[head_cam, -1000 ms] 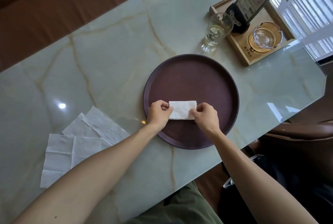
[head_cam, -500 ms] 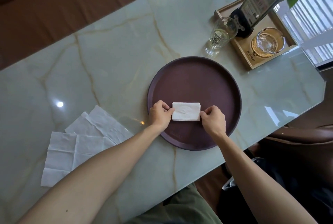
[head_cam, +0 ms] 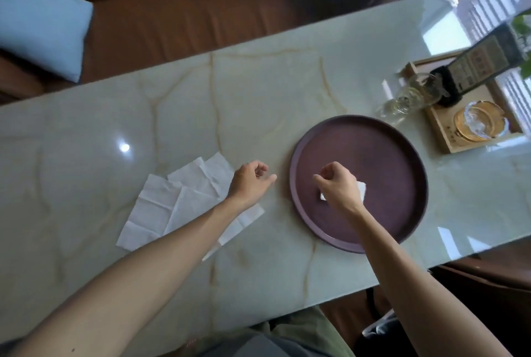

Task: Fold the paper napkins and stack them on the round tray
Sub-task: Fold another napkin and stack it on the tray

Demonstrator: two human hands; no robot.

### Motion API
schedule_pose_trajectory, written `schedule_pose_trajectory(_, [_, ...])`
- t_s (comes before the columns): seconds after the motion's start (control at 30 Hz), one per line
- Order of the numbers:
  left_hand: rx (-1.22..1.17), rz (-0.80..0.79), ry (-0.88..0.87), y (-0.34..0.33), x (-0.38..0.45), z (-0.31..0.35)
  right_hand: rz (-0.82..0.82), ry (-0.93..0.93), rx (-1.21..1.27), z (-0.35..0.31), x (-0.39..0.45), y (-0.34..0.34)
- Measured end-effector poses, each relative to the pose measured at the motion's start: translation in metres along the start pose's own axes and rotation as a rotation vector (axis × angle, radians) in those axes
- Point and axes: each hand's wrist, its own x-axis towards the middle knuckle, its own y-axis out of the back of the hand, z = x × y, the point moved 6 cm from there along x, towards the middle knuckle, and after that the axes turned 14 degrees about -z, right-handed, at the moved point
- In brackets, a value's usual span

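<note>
While folded napkin (head_cam: 362, 187) on round tray (head_cam: 373, 155), both hands' grip loose, empty: left hand (head_cam: 249, 182), right hand (head_cam: 339, 185).

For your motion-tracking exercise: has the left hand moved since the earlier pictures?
Yes. The left hand has left the round tray, where it pinched the folded napkin, and now sits off the rim toward the unfolded napkins on the table.

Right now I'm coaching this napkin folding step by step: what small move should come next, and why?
Probably bring the left hand down onto the top sheet of the unfolded napkins and pick it up. One folded napkin already lies on the round tray under the right hand, while the left hand hangs, loosely curled and empty, over the edge of the loose pile.
</note>
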Motion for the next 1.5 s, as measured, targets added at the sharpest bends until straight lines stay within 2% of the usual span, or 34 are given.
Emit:
schedule_pose_trajectory(0.2, [-0.042, 0.084, 0.075, 0.079, -0.051, -0.071, -0.268, 0.124, -0.180, -0.082, 0.001, -0.093])
schedule_pose_trajectory(0.37, [-0.113, 0.189, 0.165, 0.130, -0.093, -0.144, -0.407, 0.184, -0.311, -0.125, -0.008, -0.179])
schedule_pose_trajectory(0.6, [-0.115, 0.234, 0.248, 0.156, -0.127, -0.231, -0.447, 0.324, -0.479, -0.163, -0.013, -0.269])
schedule_pose_trajectory(0.77, [0.051, 0.201, 0.192, 0.135, -0.135, -0.256, -0.353, 0.510, -0.926, -0.181, -0.015, -0.312])
schedule_pose_trajectory(0.93, [0.219, 0.295, 0.109, 0.114, -0.140, -0.262, -0.292, 0.536, -1.122, -0.179, -0.014, -0.333])
schedule_pose_trajectory(1.17, [0.316, 0.397, 0.028, 0.106, -0.147, -0.262, -0.279, 0.485, -1.035, -0.170, -0.011, -0.332])
schedule_pose_trajectory(1.4, [0.281, 0.400, -0.046, 0.118, -0.151, -0.266, -0.199, 0.596, -1.168, -0.180, -0.018, -0.315])
schedule_pose_trajectory(1.5, [0.204, 0.400, -0.093, 0.130, -0.155, -0.262, -0.295, 0.617, -1.052, -0.189, -0.026, -0.302])
